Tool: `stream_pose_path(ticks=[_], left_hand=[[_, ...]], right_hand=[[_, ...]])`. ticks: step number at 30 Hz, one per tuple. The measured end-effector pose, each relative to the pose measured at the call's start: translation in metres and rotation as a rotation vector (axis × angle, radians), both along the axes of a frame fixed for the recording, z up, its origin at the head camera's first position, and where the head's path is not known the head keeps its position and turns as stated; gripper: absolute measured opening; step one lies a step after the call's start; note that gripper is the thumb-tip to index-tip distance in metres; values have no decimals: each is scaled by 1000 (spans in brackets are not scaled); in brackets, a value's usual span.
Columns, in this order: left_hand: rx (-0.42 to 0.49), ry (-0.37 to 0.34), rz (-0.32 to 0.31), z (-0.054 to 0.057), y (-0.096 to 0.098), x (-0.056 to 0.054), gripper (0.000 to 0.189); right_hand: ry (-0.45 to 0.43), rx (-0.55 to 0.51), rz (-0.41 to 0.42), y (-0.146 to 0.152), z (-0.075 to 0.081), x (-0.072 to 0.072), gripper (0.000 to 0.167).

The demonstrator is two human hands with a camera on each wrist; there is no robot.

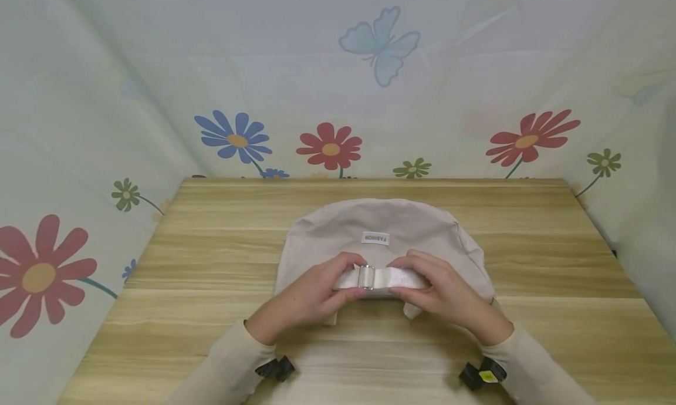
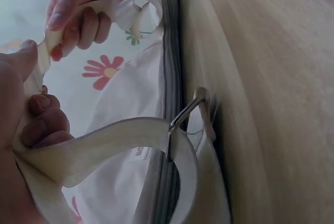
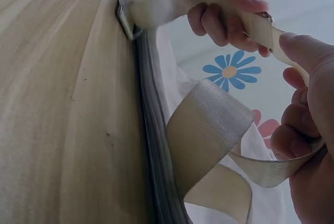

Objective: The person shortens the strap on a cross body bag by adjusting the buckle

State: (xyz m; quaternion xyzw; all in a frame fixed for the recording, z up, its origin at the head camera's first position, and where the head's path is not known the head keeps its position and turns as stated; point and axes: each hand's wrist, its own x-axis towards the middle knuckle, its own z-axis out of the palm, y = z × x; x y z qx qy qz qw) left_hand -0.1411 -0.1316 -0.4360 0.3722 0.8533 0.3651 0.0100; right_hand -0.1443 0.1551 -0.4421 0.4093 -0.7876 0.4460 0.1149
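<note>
A pale pinkish-beige bag lies on the table, its white label upside down in the head view. Above its near edge, both hands hold a cream webbing strap. Thumb and fingers of the left hand pinch it just left of a silver slider buckle; the right hand pinches it to the right. In the left wrist view the strap passes through a metal ring at the bag's edge. Loose loops of strap hang below the right hand in the right wrist view.
The wood-grain table carries the bag near its middle. Behind and beside it hangs a white cloth printed with flowers and a butterfly. A grey zipper runs along the bag's near edge. Small black devices sit at both wrists.
</note>
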Motion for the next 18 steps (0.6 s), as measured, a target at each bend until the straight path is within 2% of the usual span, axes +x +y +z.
stream_pose_path(ticks=[11, 18], left_hand=[[74, -13, -18, -2, 1, 3, 48], [83, 70, -5, -3, 2, 3, 47]], right_hand=[[-39, -11, -9, -9, -5, 3, 41], [-35, -47, -18, -15, -7, 5, 40]])
